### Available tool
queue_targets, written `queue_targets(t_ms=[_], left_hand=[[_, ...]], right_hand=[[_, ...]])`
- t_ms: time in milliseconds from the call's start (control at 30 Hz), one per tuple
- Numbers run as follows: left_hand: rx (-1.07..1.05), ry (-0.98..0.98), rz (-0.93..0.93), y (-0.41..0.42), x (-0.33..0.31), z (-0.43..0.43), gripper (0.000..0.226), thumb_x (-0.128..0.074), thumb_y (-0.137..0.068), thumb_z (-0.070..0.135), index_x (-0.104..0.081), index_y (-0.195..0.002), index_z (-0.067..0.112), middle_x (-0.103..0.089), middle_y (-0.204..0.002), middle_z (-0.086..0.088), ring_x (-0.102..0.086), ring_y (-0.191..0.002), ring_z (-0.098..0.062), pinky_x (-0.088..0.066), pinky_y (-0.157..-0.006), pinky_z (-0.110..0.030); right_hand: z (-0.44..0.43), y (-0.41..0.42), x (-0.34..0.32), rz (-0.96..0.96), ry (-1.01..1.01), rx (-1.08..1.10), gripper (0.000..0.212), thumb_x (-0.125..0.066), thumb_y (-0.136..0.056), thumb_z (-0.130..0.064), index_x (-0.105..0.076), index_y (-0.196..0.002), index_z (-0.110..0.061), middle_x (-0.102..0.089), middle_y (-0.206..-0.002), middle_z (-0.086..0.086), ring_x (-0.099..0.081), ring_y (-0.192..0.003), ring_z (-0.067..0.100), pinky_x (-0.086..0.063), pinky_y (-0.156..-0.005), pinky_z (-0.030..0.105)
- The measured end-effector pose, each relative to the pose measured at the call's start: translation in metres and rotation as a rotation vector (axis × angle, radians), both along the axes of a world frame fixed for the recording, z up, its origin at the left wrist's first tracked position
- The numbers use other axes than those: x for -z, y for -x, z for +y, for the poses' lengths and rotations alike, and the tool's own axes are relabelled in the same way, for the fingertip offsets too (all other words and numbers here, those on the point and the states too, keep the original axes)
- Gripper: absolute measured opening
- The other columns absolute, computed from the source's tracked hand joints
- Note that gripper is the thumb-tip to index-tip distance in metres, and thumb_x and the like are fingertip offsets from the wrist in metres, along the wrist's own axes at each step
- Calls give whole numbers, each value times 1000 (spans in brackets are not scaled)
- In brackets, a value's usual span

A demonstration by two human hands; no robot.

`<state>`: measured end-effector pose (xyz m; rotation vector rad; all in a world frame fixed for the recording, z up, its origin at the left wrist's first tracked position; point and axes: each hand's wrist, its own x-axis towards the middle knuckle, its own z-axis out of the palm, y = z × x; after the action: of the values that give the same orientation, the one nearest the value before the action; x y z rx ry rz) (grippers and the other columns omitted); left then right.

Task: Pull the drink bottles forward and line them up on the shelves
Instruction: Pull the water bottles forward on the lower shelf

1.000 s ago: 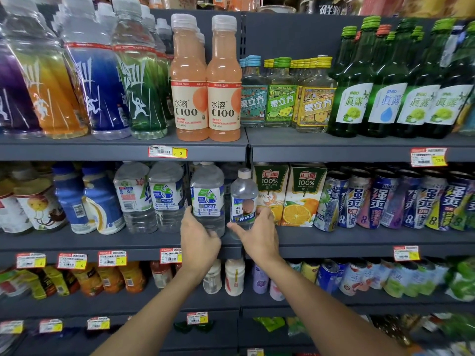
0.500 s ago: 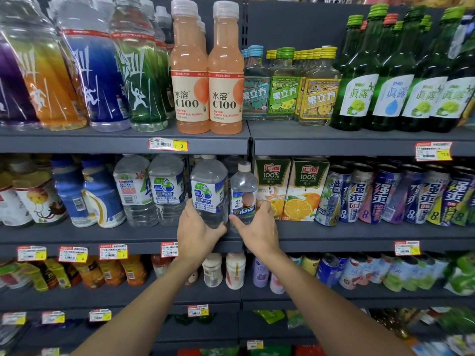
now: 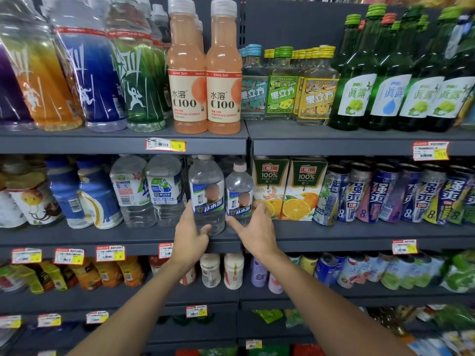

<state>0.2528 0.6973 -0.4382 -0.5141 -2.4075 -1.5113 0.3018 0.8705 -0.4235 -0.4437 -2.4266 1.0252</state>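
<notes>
Gripping the big clear bottle [image 3: 207, 196] with the left hand [image 3: 191, 233], thumb across the front, fingers round its 9 o'clock side. Clasping the small clear bottle [image 3: 239, 191] with the right hand [image 3: 254, 227], just at 3 o'clock of the big one. Upright near the front of the middle shelf [image 3: 51, 235], filled with clear liquid. At 3 o'clock, 2 orange juice cartons [image 3: 270, 188]; at 9 o'clock, 2 more clear water bottles [image 3: 164, 191].

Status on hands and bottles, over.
Left hand grips larger water bottle. Right hand grips smaller water bottle. Both upright. Juice carton close alongside.
</notes>
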Motion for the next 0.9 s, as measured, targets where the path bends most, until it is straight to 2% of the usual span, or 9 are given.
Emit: queue_targets(t_ms=[67, 100, 200, 267, 433, 500, 700, 800, 900], left_hand=[[7, 63, -2, 4, -2, -5, 69, -68, -88, 0, -42, -146, 28, -57, -134, 7, -52, -126, -14, -39, -101, -17], [-26, 117, 8, 5, -2, -6, 66, -69, -90, 5, -42, -147, 23, -55, -135, 3, -49, -129, -17, -36, -101, -17], [-83, 232, 60, 7, 4, -14, 64, -71, -92, 23, -41, -148, 13, -54, -136, -6, -47, -130, -23, -35, -107, -28], [-46, 249, 103, 10, 6, -19, 65, -71, -92, 30, -41, -147, 15, -56, -136, -5, -48, -129, -22, -37, -107, -30], [62, 314, 30, 23, 5, -28, 102, -90, -69, 41, -29, -149, 29, -58, -137, 0, -54, -125, -19, -45, -96, -29], [52, 318, 10, 25, 10, -28, 107, -90, -70, 40, -21, -152, 30, -62, -134, -2, -59, -120, -22, -45, -89, -27], [94, 283, -40, 34, 16, -33, 85, -84, -80, 36, -29, -144, 28, -67, -123, 3, -62, -108, -13, -45, -83, -24], [114, 304, -74, 38, 16, -39, 84, -83, -81, 39, -29, -144, 27, -70, -115, 2, -65, -104, -16, -50, -81, -30], [124, 332, -50, 41, 16, -42, 87, -83, -80, 39, -28, -145, 26, -69, -118, 1, -64, -106, -18, -50, -82, -30]], right_hand=[[5, 1, 2, -46, -46, -64, 80, -80, -79, -55, -43, -134, -10, -53, -127, 5, -51, -120, 23, -48, -98, 38], [8, 2, 3, -77, -92, -91, 81, -80, -79, -54, -44, -137, -10, -52, -129, 5, -50, -122, 23, -47, -99, 38], [16, 3, 9, -137, -219, -149, 72, -79, -81, -51, -49, -134, -13, -53, -126, 5, -51, -121, 25, -47, -98, 38], [22, 3, 11, -152, -250, -177, 68, -78, -82, -53, -52, -131, -16, -55, -123, 4, -53, -117, 24, -48, -96, 38], [28, 10, 9, -174, -283, -223, 73, -78, -77, -62, -53, -130, -19, -57, -123, 3, -54, -117, 22, -48, -95, 37], [28, 12, 10, -173, -290, -221, 71, -77, -77, -62, -54, -128, -18, -58, -122, 2, -54, -116, 22, -47, -93, 36], [29, 14, 13, -165, -306, -209, 66, -78, -76, -63, -56, -118, -18, -59, -114, 1, -57, -107, 21, -47, -84, 34], [27, 12, 13, -178, -310, -198, 71, -78, -74, -66, -55, -120, -17, -57, -114, 0, -56, -108, 21, -47, -86, 34], [26, 11, 15, -177, -306, -183, 74, -80, -72, -66, -54, -121, -16, -57, -114, 1, -57, -107, 21, -47, -85, 33]])
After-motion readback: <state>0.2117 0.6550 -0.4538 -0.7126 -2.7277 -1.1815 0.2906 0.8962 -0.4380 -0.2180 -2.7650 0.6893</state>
